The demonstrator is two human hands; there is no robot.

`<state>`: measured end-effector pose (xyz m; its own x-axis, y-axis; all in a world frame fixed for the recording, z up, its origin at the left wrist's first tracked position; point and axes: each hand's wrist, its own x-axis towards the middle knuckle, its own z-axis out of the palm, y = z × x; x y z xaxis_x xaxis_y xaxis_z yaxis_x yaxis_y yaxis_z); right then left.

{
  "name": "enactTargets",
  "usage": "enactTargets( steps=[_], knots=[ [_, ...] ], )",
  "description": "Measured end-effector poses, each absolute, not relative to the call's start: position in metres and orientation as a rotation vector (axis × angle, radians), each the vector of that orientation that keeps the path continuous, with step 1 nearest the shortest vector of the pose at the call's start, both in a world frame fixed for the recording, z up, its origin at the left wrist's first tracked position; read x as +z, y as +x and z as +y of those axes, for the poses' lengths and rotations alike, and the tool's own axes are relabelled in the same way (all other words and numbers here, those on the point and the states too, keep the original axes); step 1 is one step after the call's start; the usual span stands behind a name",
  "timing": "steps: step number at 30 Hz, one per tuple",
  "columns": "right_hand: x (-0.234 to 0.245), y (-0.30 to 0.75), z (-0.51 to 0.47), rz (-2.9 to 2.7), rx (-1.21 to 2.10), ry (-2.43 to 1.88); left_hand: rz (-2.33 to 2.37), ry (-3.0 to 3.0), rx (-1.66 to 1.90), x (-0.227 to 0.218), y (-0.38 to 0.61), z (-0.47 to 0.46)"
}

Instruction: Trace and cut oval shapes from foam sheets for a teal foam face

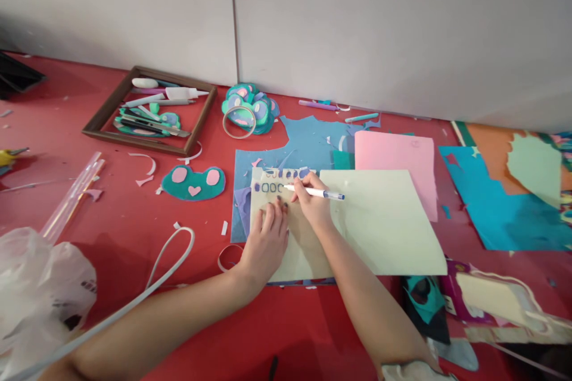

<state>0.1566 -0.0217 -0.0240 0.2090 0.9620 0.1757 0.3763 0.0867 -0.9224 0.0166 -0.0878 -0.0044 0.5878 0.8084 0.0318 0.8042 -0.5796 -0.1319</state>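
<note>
My right hand (pixel 314 202) grips a white pen (pixel 319 192) with a blue end, its tip at a row of small ovals drawn on a pale cream sheet (pixel 379 220). Fingers stretched out, my left hand (pixel 268 238) lies flat on the same sheet, just below the ovals. Dark ovals also line the sheet's top left edge, partly behind my right hand. Blue sheets (pixel 259 161) lie beneath the cream one. To the left rests a teal cut-out (pixel 194 189) with two pink circles and a pink heart.
A brown wooden frame (pixel 107 98) surrounds pens, a glue bottle and cutters. Behind the work sit stacked cut-outs (pixel 257 98) under a tape ring (pixel 226 125). Pink paper (pixel 393 152) and turquoise paper (pixel 504 208) lie right. A white cable (pixel 174 265) crosses near my left arm, beside a plastic bag (pixel 40 292).
</note>
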Motion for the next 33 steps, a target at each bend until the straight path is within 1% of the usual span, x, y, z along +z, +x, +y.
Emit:
enactTargets(
  steps=[9,18,33],
  knots=[
    [-0.0222,0.1558,-0.0215,-1.359,0.735,-1.459,-1.341,-2.657,0.094,-0.0017,0.0162,-0.0874],
    [-0.0220,0.1540,-0.0215,-1.307,0.749,-1.494,-1.365,-2.654,-0.002,-0.0071,0.0152,-0.0873],
    [-0.0161,0.1536,-0.0211,-1.333,0.729,-1.464,-1.355,-2.644,0.022,-0.0090,0.0154,-0.0876]
  ],
)
